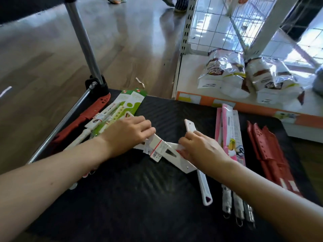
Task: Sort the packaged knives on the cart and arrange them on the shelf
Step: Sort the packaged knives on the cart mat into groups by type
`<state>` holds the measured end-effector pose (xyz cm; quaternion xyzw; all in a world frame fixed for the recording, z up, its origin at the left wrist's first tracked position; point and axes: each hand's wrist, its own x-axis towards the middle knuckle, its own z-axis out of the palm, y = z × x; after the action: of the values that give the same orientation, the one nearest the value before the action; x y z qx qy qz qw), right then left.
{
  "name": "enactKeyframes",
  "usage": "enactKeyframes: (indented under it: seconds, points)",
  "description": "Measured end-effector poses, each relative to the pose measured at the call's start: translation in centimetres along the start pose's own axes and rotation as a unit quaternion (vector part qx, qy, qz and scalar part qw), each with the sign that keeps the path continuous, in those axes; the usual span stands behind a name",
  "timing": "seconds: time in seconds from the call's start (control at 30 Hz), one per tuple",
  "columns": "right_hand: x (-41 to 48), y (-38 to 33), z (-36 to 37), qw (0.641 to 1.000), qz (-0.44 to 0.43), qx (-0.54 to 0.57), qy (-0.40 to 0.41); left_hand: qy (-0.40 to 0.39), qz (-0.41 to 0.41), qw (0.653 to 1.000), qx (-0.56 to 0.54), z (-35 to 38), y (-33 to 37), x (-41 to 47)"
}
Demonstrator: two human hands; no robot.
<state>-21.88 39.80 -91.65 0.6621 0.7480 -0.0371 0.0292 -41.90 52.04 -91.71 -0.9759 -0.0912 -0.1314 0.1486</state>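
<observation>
Head view: at the middle of the cart (157, 198), crossed white packaged knives (162, 147) are gripped by the curled fingers of the left hand (127, 135) and right hand (201, 149). They are judged light, stiff and slippery, best held mid-sleeve.

White packaged knives (158, 148) askew on black cart (132, 198) (pink packs (228, 131) right, seemingly flat)

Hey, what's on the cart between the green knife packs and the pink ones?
In the head view, both hands: the left hand and right hand grip white packaged knives there, on the cart's black mat.
</observation>
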Motion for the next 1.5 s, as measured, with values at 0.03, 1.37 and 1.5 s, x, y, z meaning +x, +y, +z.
enactKeyframes:
  seconds: [0.03, 1.37, 1.5]
  points:
    - [-0.6, -0.3, -0.2, 1.000, 0.015, 0.019, -0.014, -0.003, 0.000, 1.000, 0.002, -0.2, 0.5, -0.1]
    - [-5.4, -3.4, -0.5, 0.870, 0.323, 0.373, -0.003, -0.234, -0.415, 0.828, -0.297, -2.4, 10.1, 2.3]
    - [-5.4, -4.1, -0.5, 0.943, 0.225, 0.243, 0.028, -0.207, -0.389, 0.871, -0.217, -2.7, 9.3, 2.1]
